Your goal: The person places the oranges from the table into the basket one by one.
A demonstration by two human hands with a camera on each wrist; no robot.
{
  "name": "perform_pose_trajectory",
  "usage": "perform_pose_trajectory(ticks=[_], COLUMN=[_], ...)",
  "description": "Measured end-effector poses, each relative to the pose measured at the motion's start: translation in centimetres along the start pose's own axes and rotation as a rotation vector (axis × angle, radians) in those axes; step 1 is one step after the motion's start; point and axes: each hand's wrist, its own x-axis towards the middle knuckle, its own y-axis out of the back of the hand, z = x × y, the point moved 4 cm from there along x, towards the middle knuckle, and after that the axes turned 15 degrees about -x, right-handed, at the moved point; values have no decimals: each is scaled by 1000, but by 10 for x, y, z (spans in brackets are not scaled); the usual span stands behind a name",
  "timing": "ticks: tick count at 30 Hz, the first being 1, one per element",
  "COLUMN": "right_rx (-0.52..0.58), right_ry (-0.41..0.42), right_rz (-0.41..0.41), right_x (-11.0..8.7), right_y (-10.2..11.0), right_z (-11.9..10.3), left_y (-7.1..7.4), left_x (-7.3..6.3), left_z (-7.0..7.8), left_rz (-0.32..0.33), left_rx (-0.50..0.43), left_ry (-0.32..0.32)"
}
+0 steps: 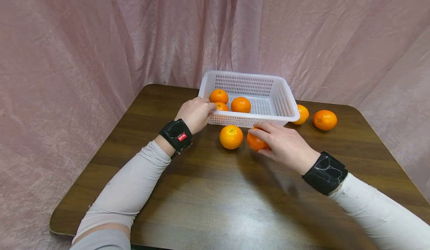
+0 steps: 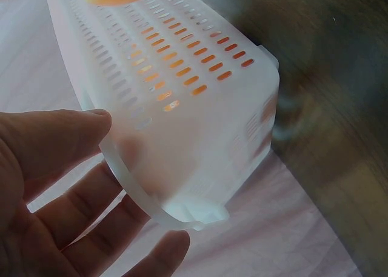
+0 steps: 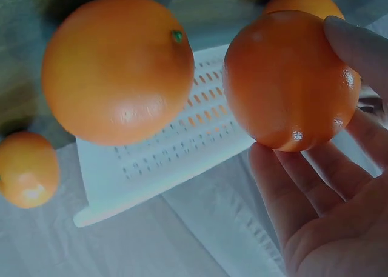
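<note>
My left hand (image 1: pixel 197 113) grips the near-left corner of a white plastic basket (image 1: pixel 248 120). In the left wrist view the thumb lies on one side of the basket's rim (image 2: pixel 130 183) and the fingers on the other. My right hand (image 1: pixel 285 143) holds an orange (image 1: pixel 256 141) just in front of the basket. The right wrist view shows thumb and fingers around that orange (image 3: pixel 291 80). Beside it, to the left, a second orange (image 1: pixel 231 137) sits on the table. Inside the basket, three oranges (image 1: pixel 241 105) gather toward the left end.
Right of the basket lie two more oranges, one orange (image 1: pixel 302 114) partly hidden by the basket's corner and another orange (image 1: pixel 324 120) farther right. Everything stands on a dark wooden table (image 1: pixel 208 205). A pink curtain (image 1: pixel 188 30) hangs behind the table.
</note>
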Motion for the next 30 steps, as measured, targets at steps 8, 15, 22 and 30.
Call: perform_pose_trajectory(ticks=[8, 15, 22, 30], right_rx=[12, 16, 31, 21], right_ry=[-1, 0, -3, -24], right_rz=[12, 51, 50, 42], right_x=[2, 5, 11, 20], right_y=[12, 23, 34, 42], right_z=[3, 8, 15, 19], left_y=[0, 0, -2, -3], left_x=[0, 0, 1, 1], left_z=[-1, 0, -1, -3], left_rz=[9, 8, 22, 30], left_rx=[0, -6, -7, -11], left_ry=[-7, -6, -19, -17])
